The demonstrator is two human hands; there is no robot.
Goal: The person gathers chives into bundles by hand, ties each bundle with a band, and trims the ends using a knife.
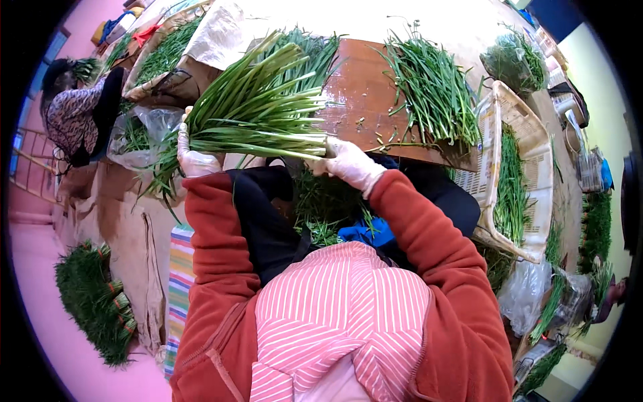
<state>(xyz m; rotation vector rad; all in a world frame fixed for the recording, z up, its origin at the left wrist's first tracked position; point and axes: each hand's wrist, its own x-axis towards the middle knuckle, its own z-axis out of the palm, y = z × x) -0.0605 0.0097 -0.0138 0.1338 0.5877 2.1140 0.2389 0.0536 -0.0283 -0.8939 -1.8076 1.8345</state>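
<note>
A thick bunch of chives (251, 110), long green stalks with paler cut ends, is held over my lap at the table's near left edge. My left hand (195, 155), in a whitish glove, wraps round the leafy left side of it. At the right, my gloved right hand (351, 164) has its fingers closed on the lower stalk ends. A second heap of chives (432, 90) lies on the right of the brown tabletop (362, 84), and more chives (315, 57) lie behind the held bunch. Loose bits of stalk are scattered on the wet board.
A cream plastic crate (539, 191) with chives stands right of the table. Tied bundles (100, 301) lie on the left floor. At the far left a person (77, 117) sits beside a filled basket (164, 84). Plastic bags (526, 298) and more greens line the right.
</note>
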